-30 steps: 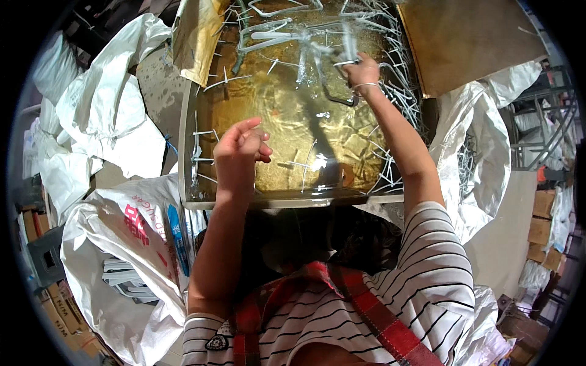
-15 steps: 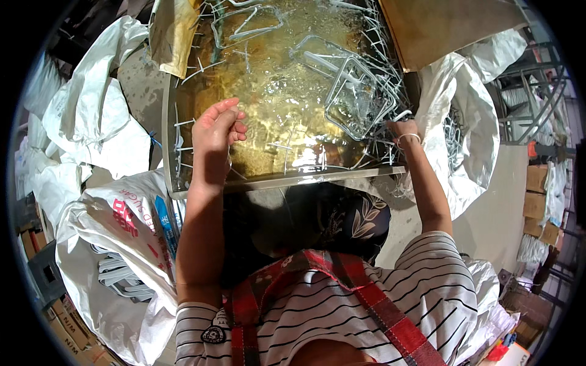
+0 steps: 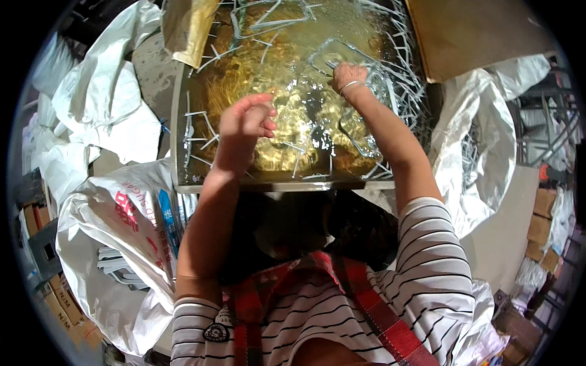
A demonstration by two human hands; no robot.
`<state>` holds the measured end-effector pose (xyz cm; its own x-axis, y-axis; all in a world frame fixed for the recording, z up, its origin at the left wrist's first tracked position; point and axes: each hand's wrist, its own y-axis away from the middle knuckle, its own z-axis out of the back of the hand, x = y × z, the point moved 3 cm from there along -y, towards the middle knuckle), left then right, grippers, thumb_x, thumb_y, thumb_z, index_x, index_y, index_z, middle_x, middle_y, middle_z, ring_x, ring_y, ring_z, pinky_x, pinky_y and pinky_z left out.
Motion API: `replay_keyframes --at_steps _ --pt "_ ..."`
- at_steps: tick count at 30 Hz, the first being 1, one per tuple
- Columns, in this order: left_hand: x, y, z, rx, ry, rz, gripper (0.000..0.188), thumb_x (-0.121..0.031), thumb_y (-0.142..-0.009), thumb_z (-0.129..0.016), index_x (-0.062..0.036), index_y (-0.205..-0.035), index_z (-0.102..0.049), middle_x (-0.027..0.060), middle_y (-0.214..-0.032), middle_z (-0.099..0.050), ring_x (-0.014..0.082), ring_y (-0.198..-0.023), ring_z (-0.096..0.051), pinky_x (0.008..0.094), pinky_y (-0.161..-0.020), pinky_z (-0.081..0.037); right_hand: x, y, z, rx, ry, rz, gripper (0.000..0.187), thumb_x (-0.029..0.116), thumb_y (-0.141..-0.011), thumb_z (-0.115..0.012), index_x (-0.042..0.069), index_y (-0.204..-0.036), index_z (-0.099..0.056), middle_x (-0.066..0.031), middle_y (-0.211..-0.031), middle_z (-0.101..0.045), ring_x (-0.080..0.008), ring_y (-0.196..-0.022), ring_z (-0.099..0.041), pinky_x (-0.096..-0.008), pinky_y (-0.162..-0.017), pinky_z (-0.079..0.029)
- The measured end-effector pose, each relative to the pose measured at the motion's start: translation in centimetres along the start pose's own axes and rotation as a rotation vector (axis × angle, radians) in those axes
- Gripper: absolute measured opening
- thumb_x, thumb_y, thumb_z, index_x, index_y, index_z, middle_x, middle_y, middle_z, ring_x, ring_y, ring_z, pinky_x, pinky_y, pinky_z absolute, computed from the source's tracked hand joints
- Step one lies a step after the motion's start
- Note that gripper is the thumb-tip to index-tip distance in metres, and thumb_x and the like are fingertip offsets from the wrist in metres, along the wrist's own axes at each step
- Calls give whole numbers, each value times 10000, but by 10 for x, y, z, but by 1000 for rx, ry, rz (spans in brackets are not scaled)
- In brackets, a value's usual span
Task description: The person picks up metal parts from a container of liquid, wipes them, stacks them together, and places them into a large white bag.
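A wide metal-edged tub [image 3: 287, 187] of rippling yellowish water lies before me. My left hand [image 3: 247, 122] hovers over its near left part, fingers loosely bent and apart, with nothing visible in them. Further out and to the right, my right hand [image 3: 350, 75] is closed at the water on a grey plastic frame [image 3: 334, 44], whose bent outline shows beyond the fingers. My fingertips are partly hidden. Thin grey plastic sprue scraps [image 3: 403, 52] crowd the tub's right side, and another grey frame [image 3: 274, 23] floats at the far left.
At the left, a white woven sack [image 3: 91, 213] holds flat grey plastic pieces [image 3: 119, 266]. Another white sack [image 3: 482, 146] with grey scraps stands right of the tub. A brown board [image 3: 482, 36] leans over the far right corner, and yellowish sheeting [image 3: 189, 36] covers the far left one.
My right hand has moved from the scraps at the tub's right edge, left and away from me, onto a frame in the water. My left hand has shifted slightly right.
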<state>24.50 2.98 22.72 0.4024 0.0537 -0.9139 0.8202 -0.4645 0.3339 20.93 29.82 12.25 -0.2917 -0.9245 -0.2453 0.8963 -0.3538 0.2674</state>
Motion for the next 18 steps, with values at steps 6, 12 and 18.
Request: replay_keyframes --at_steps 6,12,18 --pt "7 -10 5 -26 35 52 363 -153 -797 -531 71 -1071 -455 80 -826 -542 85 -619 -509 203 -564 -427 -11 -28 -55 70 -115 -16 235 246 -793 -505 79 -924 -606 -109 -964 -613 -281 -883 -595 -380 -700 -472" --pt "36 -25 -7 -3 239 208 454 -227 -795 -590 68 -1095 -420 132 -929 -524 200 -866 -529 310 -786 -450 17 30 35 -161 -462 266 215 220 -768 -538 21 -838 -581 -197 -809 -605 -338 -767 -589 -414 -676 -466" --pt "60 -58 -8 128 576 236 317 -268 -829 -568 -5 -993 -504 105 -872 -565 179 -778 -570 300 -680 -491 82 113 72 -166 -590 564 339 338 -781 -556 14 -874 -520 -196 -727 -589 -371 -705 -574 -423 -628 -461"
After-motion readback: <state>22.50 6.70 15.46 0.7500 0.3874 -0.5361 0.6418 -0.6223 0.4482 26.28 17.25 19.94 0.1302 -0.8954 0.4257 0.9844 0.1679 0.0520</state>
